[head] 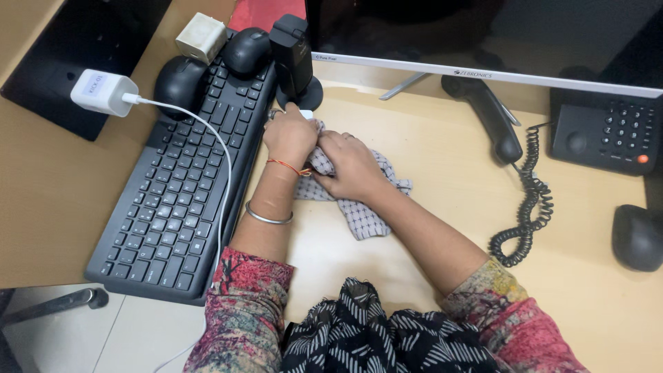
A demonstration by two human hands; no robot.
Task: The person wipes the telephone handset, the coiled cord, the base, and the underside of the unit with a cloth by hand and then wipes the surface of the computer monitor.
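Both hands at frame centre, on a checked cloth.
Left hand (290,138) and right hand (353,164) together, clamped on cloth (362,214) beside keyboard (186,179).

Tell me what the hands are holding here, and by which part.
Both hands, left and right, grip a checked cloth by its bunched upper end; the rest trails on the desk. A small white thing at the left fingertips can't be identified.

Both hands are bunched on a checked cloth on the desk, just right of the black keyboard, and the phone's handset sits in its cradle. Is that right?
Not quite. In the head view the handset lies off its cradle on the desk, beside the phone. The rest holds: the left hand and right hand are bunched on the checked cloth, right of the black keyboard.
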